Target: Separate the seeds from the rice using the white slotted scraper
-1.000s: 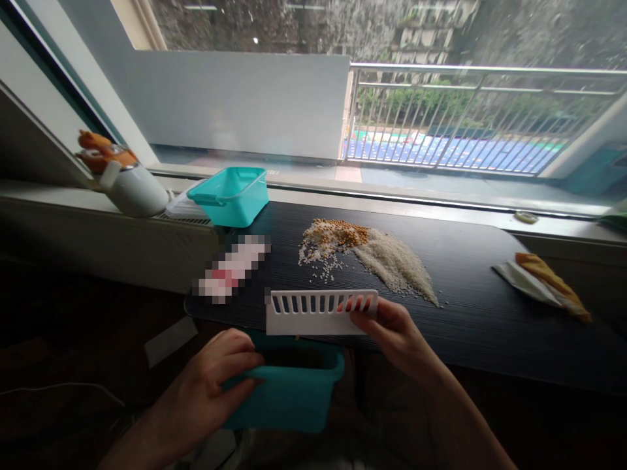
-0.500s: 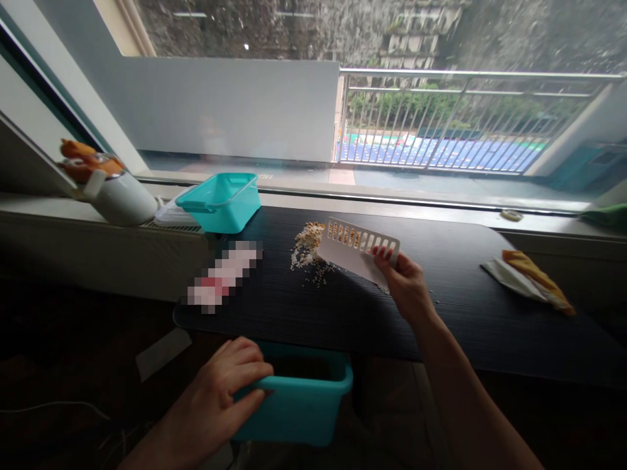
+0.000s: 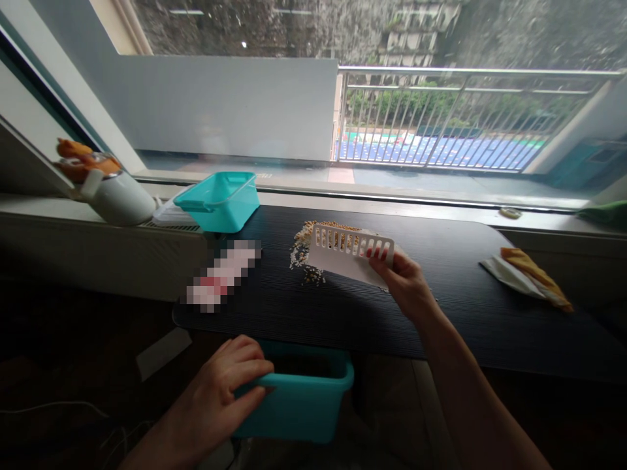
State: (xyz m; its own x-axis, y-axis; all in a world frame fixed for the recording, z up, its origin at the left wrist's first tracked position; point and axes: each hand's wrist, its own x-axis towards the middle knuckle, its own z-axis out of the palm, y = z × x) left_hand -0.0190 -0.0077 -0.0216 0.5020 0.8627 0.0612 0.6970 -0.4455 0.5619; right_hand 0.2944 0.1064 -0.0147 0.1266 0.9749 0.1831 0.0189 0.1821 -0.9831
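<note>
My right hand (image 3: 402, 284) grips a white slotted plastic panel (image 3: 349, 253) by its right end and holds it over a pile of mixed grain (image 3: 313, 245) on the black table (image 3: 465, 307). The panel hides most of the pile; yellow and white grains show at its left. My left hand (image 3: 223, 391) clasps the left rim of a teal plastic bin (image 3: 298, 398) held below the table's near edge.
A second teal bin (image 3: 219, 201) stands at the table's back left beside a white kettle (image 3: 115, 196) on the sill. A blurred packet (image 3: 223, 274) lies left of the grain. A yellow and white cloth (image 3: 529, 277) lies at the right.
My right hand carried the white panel from the table's near edge up to the grain pile, then lowered and tilted it over the grains. My left hand stayed on the bin.
</note>
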